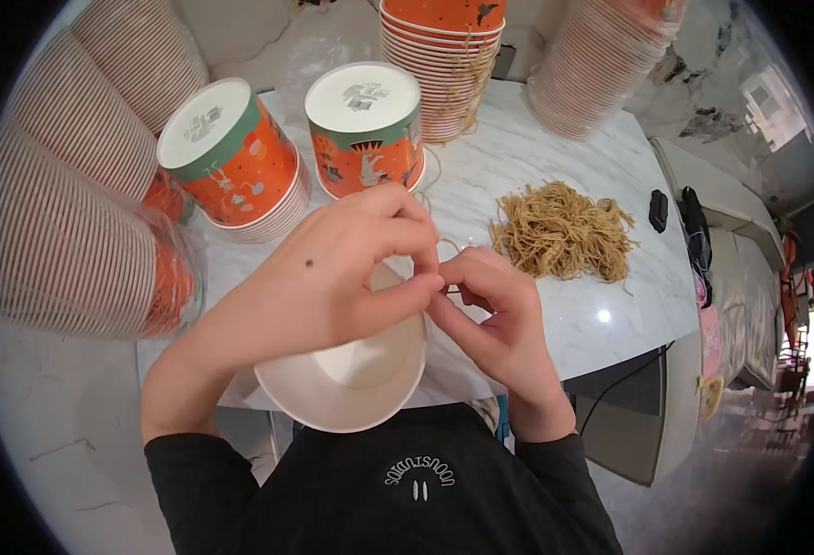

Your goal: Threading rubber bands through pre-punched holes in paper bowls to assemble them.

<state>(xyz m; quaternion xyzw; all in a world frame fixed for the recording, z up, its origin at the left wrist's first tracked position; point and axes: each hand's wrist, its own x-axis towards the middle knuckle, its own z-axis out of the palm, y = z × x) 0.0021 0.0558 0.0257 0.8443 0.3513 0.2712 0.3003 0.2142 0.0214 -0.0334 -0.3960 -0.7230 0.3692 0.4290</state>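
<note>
With left hand [349,264] and right hand [515,316], pinches a thin strand [454,292] tightly above an open paper bucket [360,407], left of tangled tan twine [564,231] on the desk [643,291].

Your bench [559,328] has a pale top with grey veining. Near its right edge you have a small black object [658,211], with a longer dark item [695,224] just beyond. At the back lies crumpled clear film [323,60]. Farther to your right you see a silvery sheet [751,305], something pink [710,342] and a tan ring [710,398]. A dark grey panel [638,396] shows below the bench; pale floor [64,435] spreads at your left.
</note>
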